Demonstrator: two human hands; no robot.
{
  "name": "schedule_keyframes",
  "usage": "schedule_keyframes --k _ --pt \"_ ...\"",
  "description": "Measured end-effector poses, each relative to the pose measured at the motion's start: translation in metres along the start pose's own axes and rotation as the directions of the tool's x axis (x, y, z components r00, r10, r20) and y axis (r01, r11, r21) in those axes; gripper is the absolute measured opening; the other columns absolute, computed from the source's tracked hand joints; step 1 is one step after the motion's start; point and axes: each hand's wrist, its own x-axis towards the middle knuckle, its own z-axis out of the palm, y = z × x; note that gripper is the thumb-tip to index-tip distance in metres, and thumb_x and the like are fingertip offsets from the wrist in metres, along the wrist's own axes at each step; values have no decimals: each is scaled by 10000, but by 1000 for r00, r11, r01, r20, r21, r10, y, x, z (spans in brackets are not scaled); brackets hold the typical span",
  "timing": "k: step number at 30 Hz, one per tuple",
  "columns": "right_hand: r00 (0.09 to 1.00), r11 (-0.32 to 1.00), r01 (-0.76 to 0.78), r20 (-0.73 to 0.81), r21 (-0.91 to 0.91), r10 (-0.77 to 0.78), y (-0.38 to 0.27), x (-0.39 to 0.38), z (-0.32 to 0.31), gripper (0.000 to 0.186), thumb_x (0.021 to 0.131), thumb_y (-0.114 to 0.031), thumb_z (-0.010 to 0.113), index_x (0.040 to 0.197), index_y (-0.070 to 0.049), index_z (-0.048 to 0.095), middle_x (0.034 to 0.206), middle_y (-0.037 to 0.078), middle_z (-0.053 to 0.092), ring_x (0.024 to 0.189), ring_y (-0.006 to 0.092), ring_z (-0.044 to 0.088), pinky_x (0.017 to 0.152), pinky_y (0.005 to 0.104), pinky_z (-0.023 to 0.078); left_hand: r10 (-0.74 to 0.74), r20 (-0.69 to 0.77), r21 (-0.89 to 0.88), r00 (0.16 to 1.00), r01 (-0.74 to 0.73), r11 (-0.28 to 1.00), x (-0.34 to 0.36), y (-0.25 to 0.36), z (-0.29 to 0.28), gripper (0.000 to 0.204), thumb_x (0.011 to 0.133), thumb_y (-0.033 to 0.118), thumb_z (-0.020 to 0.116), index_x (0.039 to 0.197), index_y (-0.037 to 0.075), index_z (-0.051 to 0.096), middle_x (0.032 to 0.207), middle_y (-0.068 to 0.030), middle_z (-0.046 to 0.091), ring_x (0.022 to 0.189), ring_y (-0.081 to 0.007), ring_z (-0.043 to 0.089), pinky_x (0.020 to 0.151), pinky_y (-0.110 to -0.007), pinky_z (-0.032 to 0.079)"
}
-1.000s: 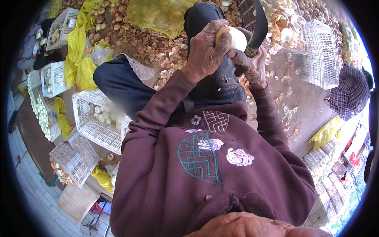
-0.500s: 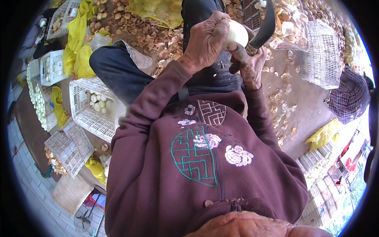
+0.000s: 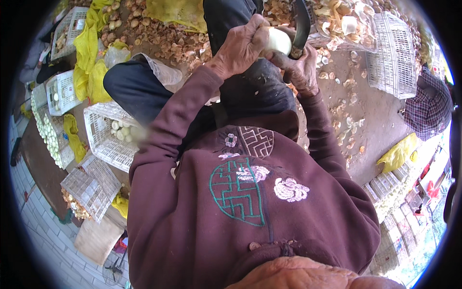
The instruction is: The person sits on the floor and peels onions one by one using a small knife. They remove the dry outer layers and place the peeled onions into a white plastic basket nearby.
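My left hand (image 3: 240, 45) grips a pale, round peeled fruit (image 3: 278, 40) above my lap. My right hand (image 3: 298, 67) holds a dark curved knife (image 3: 302, 26), its blade laid against the fruit's right side. Both arms are in maroon sleeves of an embroidered top (image 3: 250, 192). My knees in dark trousers (image 3: 139, 86) are spread below the hands.
A white plastic crate (image 3: 103, 135) with several peeled fruits stands to my left, with other crates (image 3: 60, 91) and yellow sacks (image 3: 91, 58) beyond. Brown husk peelings (image 3: 163, 36) cover the ground ahead. An upturned crate (image 3: 390, 53) and a person in a checked shirt (image 3: 430, 106) are at right.
The view has shifted, so hands and fruit sit higher in frame. The knife blade has moved closer along the fruit. Both hands keep their grip.
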Motion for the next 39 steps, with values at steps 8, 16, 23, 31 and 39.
schedule_keyframes --k 8,16,23,31,39 --pt "972 973 -207 136 100 193 55 -1 -10 523 725 -303 724 1121 9 586 926 96 643 805 202 606 763 341 494 19 -252 103 968 7 995 4 -24 11 222 821 93 570 1021 -2 549 605 -122 562 581 -215 625 578 -334 502" --pt "965 185 -137 89 973 247 82 -15 -23 671 784 -430 638 1270 -20 425 993 117 562 617 123 488 533 282 455 -193 -368 -266 910 96 959 13 -15 11 139 897 107 484 912 13 585 607 -64 580 530 -108 579 501 -256 477" --pt "997 284 -18 -3 959 73 99 -18 -102 557 823 -407 619 1239 -67 474 1125 111 546 828 206 583 617 332 525 28 -2 -401 1000 -26 916 157 14 -10 374 902 300 585 1143 22 518 1032 -84 604 851 -183 606 714 -324 501" --pt "990 974 -133 71 181 122 -11 29 -31 541 785 -276 729 1177 47 543 678 26 562 524 77 503 451 202 384 -170 205 -515 964 254 818 18 49 -35 715 805 452 697 1287 18 397 1134 -130 554 970 -243 614 793 -347 549" --pt "828 999 27 561 -20 -11 -121 37 93 480 817 -363 687 1100 11 584 802 47 658 529 71 511 451 189 366 -468 -671 -655 575 -165 737 -221 47 -142 399 930 253 538 1185 -50 491 1113 -170 599 923 -201 633 639 -272 557"
